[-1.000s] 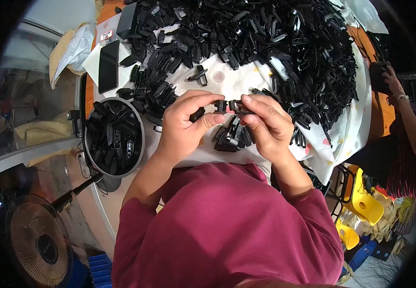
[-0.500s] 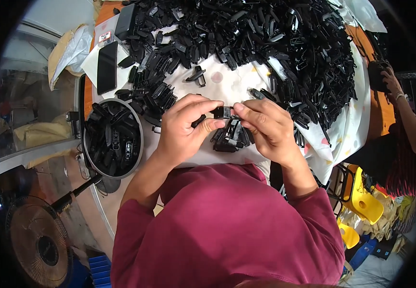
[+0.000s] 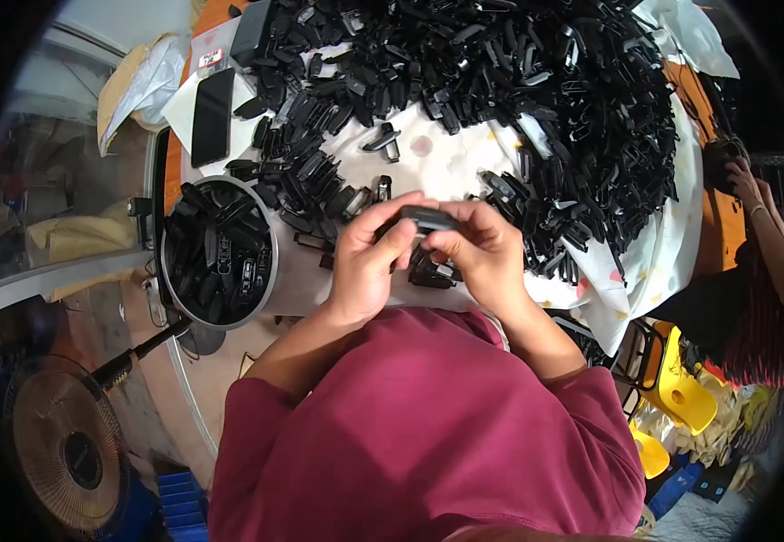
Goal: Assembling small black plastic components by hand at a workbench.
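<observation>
Close in front of my body, a small, long black plastic piece (image 3: 430, 218) is held level between both hands. My left hand (image 3: 366, 264) pinches its left end with thumb and fingers, and my right hand (image 3: 487, 253) grips the right end the same way. Several similar black pieces (image 3: 432, 272) lie on the cloth just below my fingers, partly covered by them. Another two small pieces (image 3: 383, 142) rest crosswise on the pale cloth (image 3: 422, 172) beyond my hands. The exact kind of these parts cannot be made out.
A huge heap of black pieces (image 3: 591, 117) arches around the table's far side and right. At left stand a round tub (image 3: 270, 271) of black pieces and a dark phone (image 3: 212, 117). A fan (image 3: 71, 452) is lower left; another person's hand (image 3: 746, 181) shows at right.
The black piece has been turned, now showing a smooth long side. My hands have come closer together around it. The whole view has shifted slightly.
</observation>
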### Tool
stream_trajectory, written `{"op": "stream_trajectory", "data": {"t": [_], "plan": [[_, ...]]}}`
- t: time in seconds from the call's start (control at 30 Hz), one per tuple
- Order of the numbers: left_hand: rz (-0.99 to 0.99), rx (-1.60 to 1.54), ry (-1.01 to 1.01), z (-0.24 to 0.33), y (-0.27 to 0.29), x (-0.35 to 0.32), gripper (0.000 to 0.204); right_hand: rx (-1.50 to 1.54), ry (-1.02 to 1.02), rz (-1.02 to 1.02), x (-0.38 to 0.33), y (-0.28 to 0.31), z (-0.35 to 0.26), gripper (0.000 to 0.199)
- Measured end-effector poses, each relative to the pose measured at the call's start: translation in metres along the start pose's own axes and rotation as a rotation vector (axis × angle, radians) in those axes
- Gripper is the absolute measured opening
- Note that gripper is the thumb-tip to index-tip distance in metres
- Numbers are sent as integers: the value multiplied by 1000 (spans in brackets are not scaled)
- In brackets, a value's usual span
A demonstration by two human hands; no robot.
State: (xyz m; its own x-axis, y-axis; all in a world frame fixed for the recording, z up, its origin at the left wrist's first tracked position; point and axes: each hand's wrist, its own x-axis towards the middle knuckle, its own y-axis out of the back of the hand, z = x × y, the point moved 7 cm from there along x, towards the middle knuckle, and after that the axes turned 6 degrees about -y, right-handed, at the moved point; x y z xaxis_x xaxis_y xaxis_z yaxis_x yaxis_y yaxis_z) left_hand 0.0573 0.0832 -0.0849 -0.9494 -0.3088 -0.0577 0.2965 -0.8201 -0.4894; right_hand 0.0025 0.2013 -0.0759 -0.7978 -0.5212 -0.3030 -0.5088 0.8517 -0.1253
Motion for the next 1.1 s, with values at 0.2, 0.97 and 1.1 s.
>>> {"op": "stream_trajectory", "data": {"t": [0.2,0.97,1.1], "plan": [[101,-149,137,-20,70,-36,28,-515,223,-293,6,-31,8,12],[-240,1834,-171,-14,14,21,29,-316,123,-5,60,6,2,19],[-237,1423,-235,-10,17,26,26,156,-118,-105,50,9,6,16]]}}
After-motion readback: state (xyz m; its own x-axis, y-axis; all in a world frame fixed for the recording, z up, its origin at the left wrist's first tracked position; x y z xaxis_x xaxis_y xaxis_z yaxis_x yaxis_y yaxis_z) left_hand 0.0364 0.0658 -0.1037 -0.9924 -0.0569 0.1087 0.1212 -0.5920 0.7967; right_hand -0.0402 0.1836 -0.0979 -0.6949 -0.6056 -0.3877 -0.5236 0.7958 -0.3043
